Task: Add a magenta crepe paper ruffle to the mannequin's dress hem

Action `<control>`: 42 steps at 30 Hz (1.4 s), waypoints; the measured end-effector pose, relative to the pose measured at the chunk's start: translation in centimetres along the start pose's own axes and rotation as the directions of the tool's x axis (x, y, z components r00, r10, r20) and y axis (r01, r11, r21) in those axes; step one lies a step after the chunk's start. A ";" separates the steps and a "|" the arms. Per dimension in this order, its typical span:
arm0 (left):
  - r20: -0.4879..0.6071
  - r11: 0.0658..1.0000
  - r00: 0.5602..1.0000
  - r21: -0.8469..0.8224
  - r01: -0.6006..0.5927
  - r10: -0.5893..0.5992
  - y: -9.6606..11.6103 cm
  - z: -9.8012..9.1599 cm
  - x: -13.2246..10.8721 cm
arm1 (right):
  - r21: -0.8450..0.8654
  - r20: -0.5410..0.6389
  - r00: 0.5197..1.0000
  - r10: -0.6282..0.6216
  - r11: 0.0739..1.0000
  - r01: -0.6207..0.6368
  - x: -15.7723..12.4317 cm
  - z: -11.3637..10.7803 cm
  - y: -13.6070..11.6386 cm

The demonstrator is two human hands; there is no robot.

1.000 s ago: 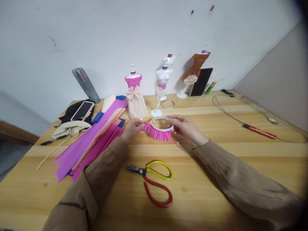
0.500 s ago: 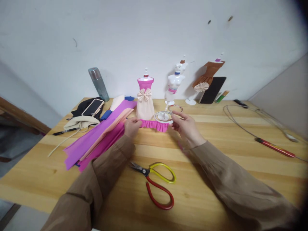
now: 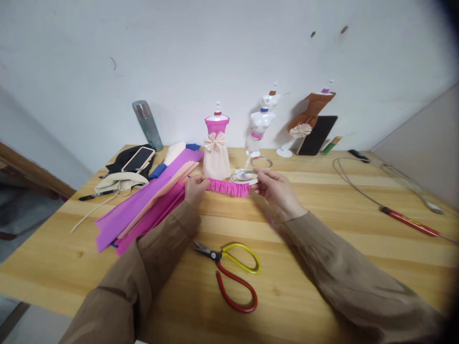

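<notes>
A gathered strip of magenta crepe paper (image 3: 228, 188) stretches level between my two hands. My left hand (image 3: 195, 189) pinches its left end with closed fingers. At the other end, the thumb and fingers of my right hand (image 3: 277, 190) are closed on the strip, beside a white ring-shaped roll of tape (image 3: 253, 181); I cannot tell whether they also grip the roll. Just behind the strip stands a small mannequin in a pink and cream dress with a bow (image 3: 215, 155). Yellow-and-red-handled scissors (image 3: 215, 256) lie open on the table nearer to me.
Purple, peach and magenta paper sheets (image 3: 143, 205) lie on the left, near a phone (image 3: 138, 159) and a flask (image 3: 147, 125). White mannequins (image 3: 260, 126), a brown-dressed one (image 3: 311, 112) and a black tablet (image 3: 317, 136) stand by the wall. A red-handled cable tool (image 3: 409, 221) lies right.
The ruffled strip hangs straighter and its right end has shifted slightly left. Both hands keep their hold, with only slight motion.
</notes>
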State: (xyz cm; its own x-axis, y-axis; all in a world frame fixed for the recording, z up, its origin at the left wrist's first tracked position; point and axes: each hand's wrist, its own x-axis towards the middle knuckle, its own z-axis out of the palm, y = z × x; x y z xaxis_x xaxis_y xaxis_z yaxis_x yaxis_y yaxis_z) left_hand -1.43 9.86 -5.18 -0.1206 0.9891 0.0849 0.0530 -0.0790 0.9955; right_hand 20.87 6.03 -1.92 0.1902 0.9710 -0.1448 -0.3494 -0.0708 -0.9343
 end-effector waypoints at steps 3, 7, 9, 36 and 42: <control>0.038 0.994 0.999 -0.098 0.041 -0.037 0.6 0.0 -0.2 | -0.014 0.022 0.999 0.027 1.000 -0.027 -0.3 -0.3 -0.3; 0.086 0.967 0.991 -0.226 0.119 -0.102 1.7 0.0 -0.6 | -0.042 0.023 0.999 0.041 0.998 -0.040 -0.2 -0.6 -0.3; 0.087 0.951 0.988 -0.272 0.144 -0.125 2.2 0.0 -0.7 | -0.050 0.021 0.999 0.049 0.998 -0.048 0.0 -0.7 -0.2; 0.054 0.964 0.976 -0.152 0.218 -0.213 4.2 -2.8 -6.7 | -0.169 0.109 0.989 0.098 0.983 -0.078 -0.8 -2.1 0.0; 0.020 0.974 0.984 -0.141 0.177 -0.176 3.4 -1.7 -4.1 | -0.113 0.097 0.993 0.065 0.992 -0.054 -0.8 -1.9 0.3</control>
State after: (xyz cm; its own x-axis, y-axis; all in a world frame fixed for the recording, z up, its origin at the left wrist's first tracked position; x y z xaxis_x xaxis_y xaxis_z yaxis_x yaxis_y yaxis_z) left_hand -2.43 5.36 -2.11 -0.1083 0.9898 -0.0929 -0.1096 0.0810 0.9907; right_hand 22.38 4.83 -2.68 0.0768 0.9819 -0.1732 -0.2535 -0.1488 -0.9558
